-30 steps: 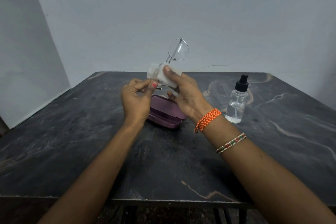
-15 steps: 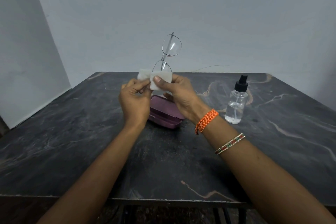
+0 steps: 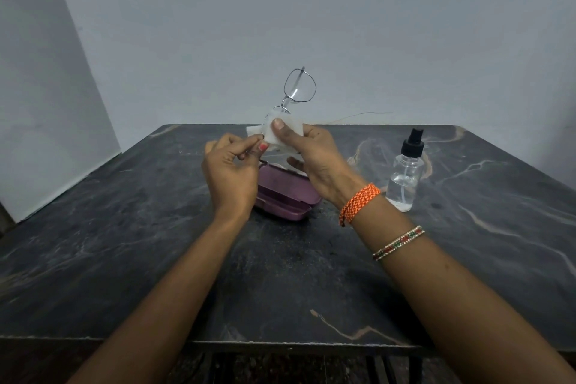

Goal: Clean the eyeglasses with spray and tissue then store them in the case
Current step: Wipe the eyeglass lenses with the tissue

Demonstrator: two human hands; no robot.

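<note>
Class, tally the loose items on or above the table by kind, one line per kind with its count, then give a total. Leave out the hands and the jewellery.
Eyeglasses: 1
Tissue: 1
Purple eyeglass case: 1
Clear spray bottle: 1
Total: 4

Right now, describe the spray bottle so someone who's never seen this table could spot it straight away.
Start at the dark marble table and look to its far right part, beyond the right hand. The spray bottle stands upright there, apart from the purple case. It is the only clear item with a black pump top.
</note>
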